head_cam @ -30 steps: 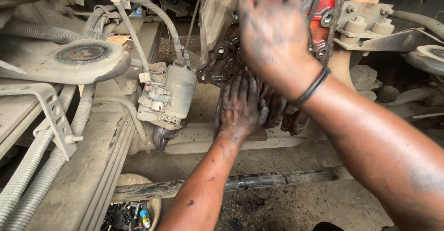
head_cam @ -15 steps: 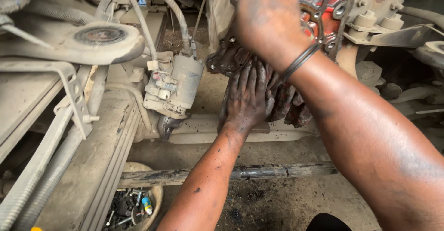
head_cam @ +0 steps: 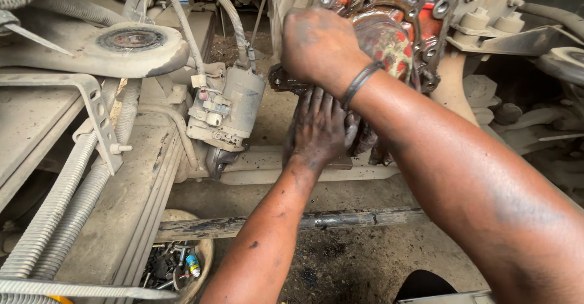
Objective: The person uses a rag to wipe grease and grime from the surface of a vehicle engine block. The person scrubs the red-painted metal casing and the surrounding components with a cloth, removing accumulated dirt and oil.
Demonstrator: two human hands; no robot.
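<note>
Both greasy hands work at the underside of a red engine housing (head_cam: pixel 398 12) at the far centre. The left hand (head_cam: pixel 319 131) lies with fingers spread flat against a dark, oily part (head_cam: pixel 365 140) just below the housing. The right hand (head_cam: pixel 319 45), a black band at its wrist, curls closed over a dark metal flange (head_cam: pixel 281 80). A dusty grey cylindrical unit (head_cam: pixel 228 112) hangs just left.

No signs or screens show here. The only package-like thing is a small blue and white tube with a label (head_cam: pixel 193 265), lying among dark bolts in a round tan bowl (head_cam: pixel 204 249) at the bottom left.
</note>
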